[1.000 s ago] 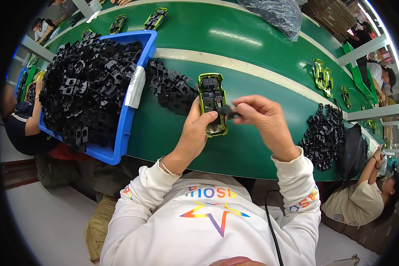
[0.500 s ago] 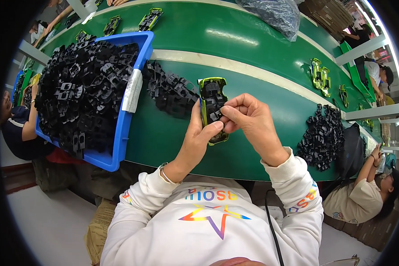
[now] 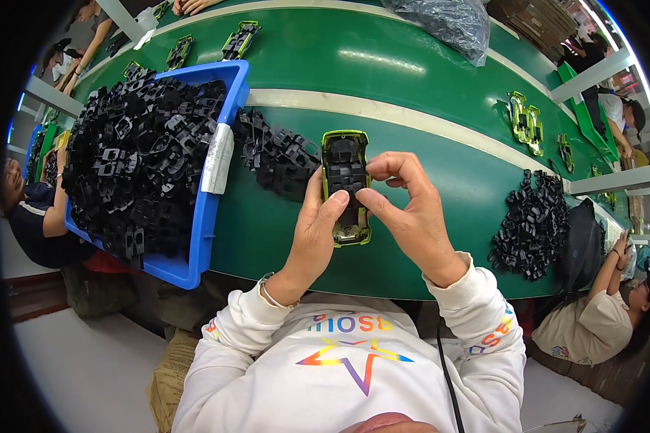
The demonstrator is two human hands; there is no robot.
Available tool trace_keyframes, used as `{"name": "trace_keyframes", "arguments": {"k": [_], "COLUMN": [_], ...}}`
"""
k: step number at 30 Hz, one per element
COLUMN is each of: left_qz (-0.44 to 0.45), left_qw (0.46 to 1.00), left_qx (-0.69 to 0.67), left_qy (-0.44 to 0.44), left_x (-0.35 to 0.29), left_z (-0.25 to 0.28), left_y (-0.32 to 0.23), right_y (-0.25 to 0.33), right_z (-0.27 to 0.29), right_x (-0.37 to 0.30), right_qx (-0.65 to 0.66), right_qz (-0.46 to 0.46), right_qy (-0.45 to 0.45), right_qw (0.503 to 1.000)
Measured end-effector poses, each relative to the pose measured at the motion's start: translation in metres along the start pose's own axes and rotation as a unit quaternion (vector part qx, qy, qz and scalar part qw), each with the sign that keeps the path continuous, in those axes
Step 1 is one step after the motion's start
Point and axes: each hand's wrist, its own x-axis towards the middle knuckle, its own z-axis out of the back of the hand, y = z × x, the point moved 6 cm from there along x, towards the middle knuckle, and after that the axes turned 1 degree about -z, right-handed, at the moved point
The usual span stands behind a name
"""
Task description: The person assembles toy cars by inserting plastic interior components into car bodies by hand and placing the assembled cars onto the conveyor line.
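Over the green bench I hold a yellow-green toy car body shell, its hollow underside up and black plastic inserts seated inside. My left hand is closed round its left side, with the thumb lying over the lower part of the inserts. From the right, my right hand grips the shell's edge; its thumb presses on the black part and the bent fingers rest near the rim. The fingers of my left hand under the shell are hidden. Loose black plastic parts lie just left of the shell.
A blue bin heaped with black parts stands at the left. Another black pile sits at the right beside a dark bag. More green shells lie on the far strip, near a clear plastic bag. Co-workers sit on both sides.
The shell has turned to lie straighter and more face-up toward me. My right fingers have shifted from inside the shell to its right edge, with the thumb on the insert.
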Motion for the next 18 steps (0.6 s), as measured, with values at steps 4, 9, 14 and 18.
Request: {"name": "trace_keyframes", "arguments": {"k": [4,9,14,18], "left_qz": [0.002,0.0,0.027,0.033], "left_qw": [1.0,0.999,0.999,0.998], "left_qx": [-0.003,0.05,0.043,0.042], "left_qy": [-0.005,-0.023,-0.018,-0.026], "left_x": [0.0,-0.003,-0.009,-0.012], "left_z": [-0.002,0.002,-0.007,-0.012], "left_y": [-0.001,-0.002,-0.005,-0.007], "right_y": [-0.005,-0.025,-0.019,-0.017], "right_z": [-0.009,-0.018,-0.015,-0.017], "right_x": [-0.002,-0.008,-0.011,-0.013], "right_qx": [0.116,0.167,0.236,0.24], "right_qz": [-0.113,-0.19,-0.246,-0.274], "right_qy": [-0.007,0.05,0.067,0.053], "right_qw": [0.987,0.966,0.938,0.93]}}
